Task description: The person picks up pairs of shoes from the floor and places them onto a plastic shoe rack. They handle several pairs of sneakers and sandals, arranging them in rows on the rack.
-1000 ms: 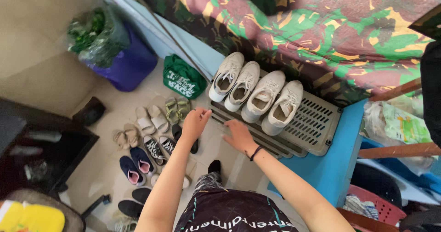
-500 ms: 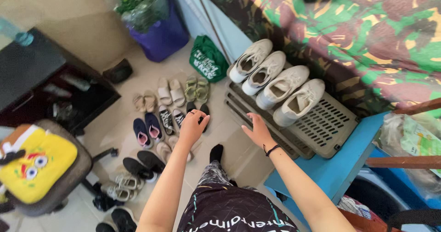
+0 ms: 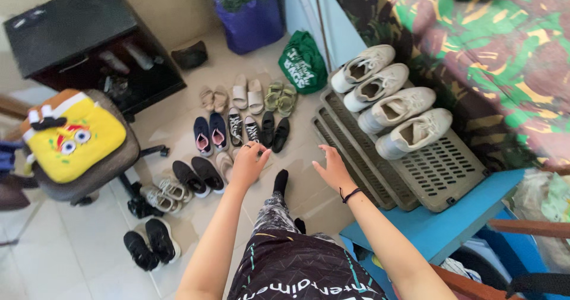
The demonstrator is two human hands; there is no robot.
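Observation:
My left hand [image 3: 248, 163] hovers with its fingers apart over the floor, just above a beige pair of shoes [image 3: 226, 164] and near the black-and-white sneakers [image 3: 244, 128]. It holds nothing. My right hand [image 3: 332, 168] is open too, fingers spread, beside the front edge of the grey slatted shoe rack [image 3: 442, 172]. Two pairs of white sneakers [image 3: 389, 92] stand in a row on the rack's top shelf. Many more shoes lie on the tiles: navy sneakers with pink lining [image 3: 210, 133], black flats [image 3: 274, 130], white slides [image 3: 247, 95], green sandals [image 3: 280, 97].
An office chair with a yellow cartoon cushion [image 3: 72, 136] stands at left. A black cabinet [image 3: 83, 32] is behind it. A green bag [image 3: 303, 62] and a purple bin [image 3: 252, 18] sit by the wall. A camouflage cloth [image 3: 475, 44] hangs at right over a blue bench [image 3: 442, 226].
The view has swung left and down, bringing the chair and more floor shoes into sight. Both hands have drawn back from the rack toward the floor shoes, still holding nothing.

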